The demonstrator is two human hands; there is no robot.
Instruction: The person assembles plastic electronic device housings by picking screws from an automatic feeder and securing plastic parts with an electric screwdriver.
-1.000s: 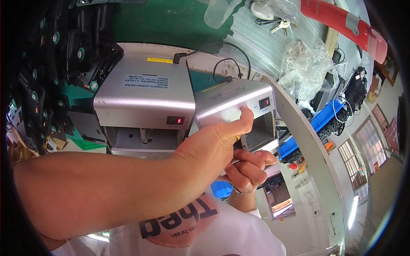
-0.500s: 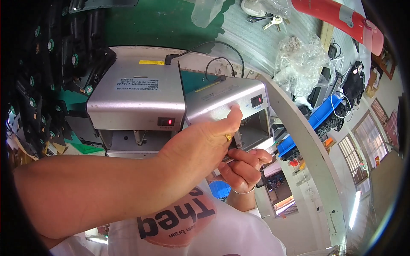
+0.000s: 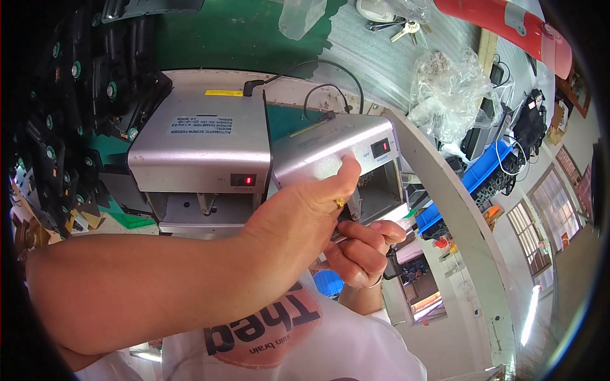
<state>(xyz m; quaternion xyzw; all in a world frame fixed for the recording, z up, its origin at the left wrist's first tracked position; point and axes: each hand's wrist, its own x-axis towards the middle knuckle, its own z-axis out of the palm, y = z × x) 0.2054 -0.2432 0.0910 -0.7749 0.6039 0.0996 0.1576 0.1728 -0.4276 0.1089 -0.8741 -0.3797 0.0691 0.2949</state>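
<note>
Plainly, the smaller silver machine (image 3: pixel 343 136) lies at one o'clock from your left hand (image 3: pixel 305 206), its long front edge running between eight and two o'clock. That hand is nearer, overlapping the front; your right hand (image 3: pixel 361 254), fingers curled, sits at four o'clock from it. With your fingertips partly hidden, I can't tell what either hand grips. The machine's open bay (image 3: pixel 381 190) shows small dark specks. Farther off toward three o'clock, a blue bin (image 3: pixel 483 168) has dark parts beside its wall.
</note>
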